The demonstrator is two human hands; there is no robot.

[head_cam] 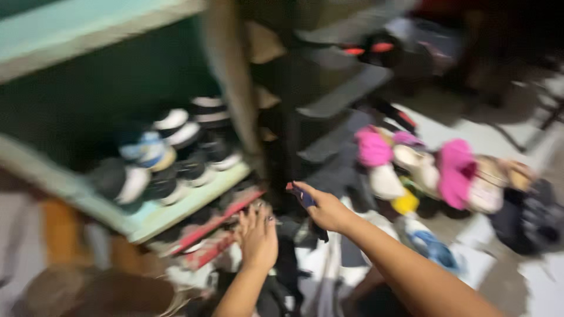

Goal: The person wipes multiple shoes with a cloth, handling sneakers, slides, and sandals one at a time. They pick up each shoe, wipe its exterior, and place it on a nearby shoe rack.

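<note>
The left hand (257,236) is reaching open-fingered toward the red-edged lower shelf (218,222), while the right hand (325,208) is pinching a dark blue shoe (303,196) near the rack's middle, seemingly lifting it clear of the floor pile.

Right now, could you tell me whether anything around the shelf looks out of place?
Yes. Shoes sit in rows on the green shelf, but a loose heap of pink and pale footwear lies jumbled on the floor to the right. The picture is blurred, so finer damage cannot be judged.
</note>
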